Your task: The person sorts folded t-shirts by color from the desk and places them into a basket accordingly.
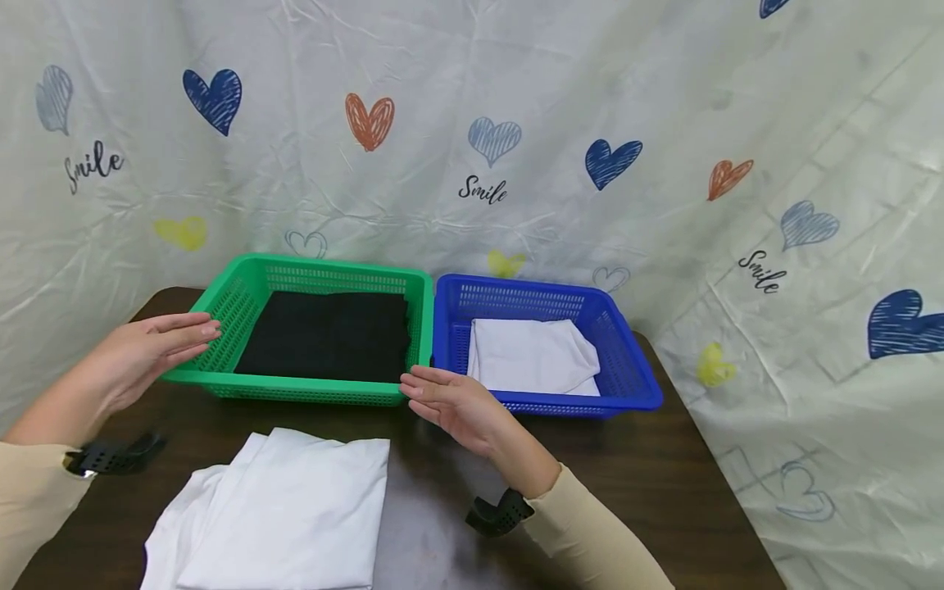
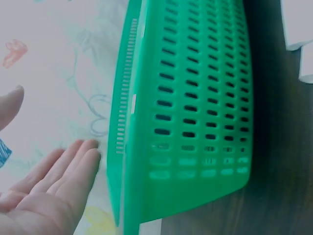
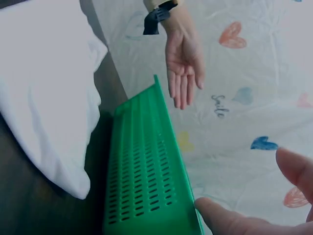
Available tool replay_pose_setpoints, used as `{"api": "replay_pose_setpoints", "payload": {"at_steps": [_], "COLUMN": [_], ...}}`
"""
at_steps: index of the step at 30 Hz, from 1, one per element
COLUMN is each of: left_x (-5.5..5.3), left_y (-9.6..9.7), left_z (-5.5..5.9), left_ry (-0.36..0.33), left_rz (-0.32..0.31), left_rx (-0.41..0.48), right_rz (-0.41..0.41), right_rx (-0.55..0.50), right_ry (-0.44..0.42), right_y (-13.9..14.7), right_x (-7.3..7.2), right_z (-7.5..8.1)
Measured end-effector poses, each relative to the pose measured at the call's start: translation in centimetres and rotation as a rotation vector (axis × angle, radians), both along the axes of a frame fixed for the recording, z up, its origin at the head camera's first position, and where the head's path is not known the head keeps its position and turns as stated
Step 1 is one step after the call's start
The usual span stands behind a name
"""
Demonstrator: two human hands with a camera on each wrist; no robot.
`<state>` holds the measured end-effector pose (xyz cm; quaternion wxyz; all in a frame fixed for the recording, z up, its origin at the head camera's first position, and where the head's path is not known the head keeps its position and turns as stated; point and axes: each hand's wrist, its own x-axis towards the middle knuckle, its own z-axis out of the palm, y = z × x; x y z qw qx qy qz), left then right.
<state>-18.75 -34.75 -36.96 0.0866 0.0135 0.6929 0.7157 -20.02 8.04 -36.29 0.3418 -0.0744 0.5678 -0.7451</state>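
A green plastic basket [image 1: 295, 383] with slotted walls sits at the back of the table, holding folded black cloth [image 1: 328, 336]. At its left side my left hand [image 1: 151, 352] is held with straight fingers, a small gap from the wall in the left wrist view. My right hand [image 1: 468, 406] is by the front right corner, fingers extended; in the right wrist view a fingertip appears to meet the rim. Neither hand grips anything. Beside the green basket stands a blue basket [image 1: 634, 381] with folded white cloth [image 1: 527, 356] inside.
White folded cloth [image 1: 295, 508] lies on the dark wooden table [image 1: 627, 483], in front of the green basket. A greyish patch of the tabletop shows to its right. Behind the table hangs a pale sheet [image 1: 413, 49] printed with hearts and "Smile".
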Motion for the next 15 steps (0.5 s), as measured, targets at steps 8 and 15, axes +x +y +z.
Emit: {"api": "replay_pose_setpoints", "payload": {"at_steps": [8, 15], "left_x": [3.4, 6.2], "left_y": [1.1, 1.6], "left_z": [-1.1, -3.0], "left_ry": [0.087, 0.088], "left_rz": [0.047, 0.107], "left_rx": [0.028, 0.067], "right_rz": [0.068, 0.087], "right_rx": [-0.057, -0.032], "right_ry": [-0.103, -0.18], "right_y": [2.1, 2.5], "right_x": [2.0, 3.3], "right_z": [-1.2, -3.9]}}
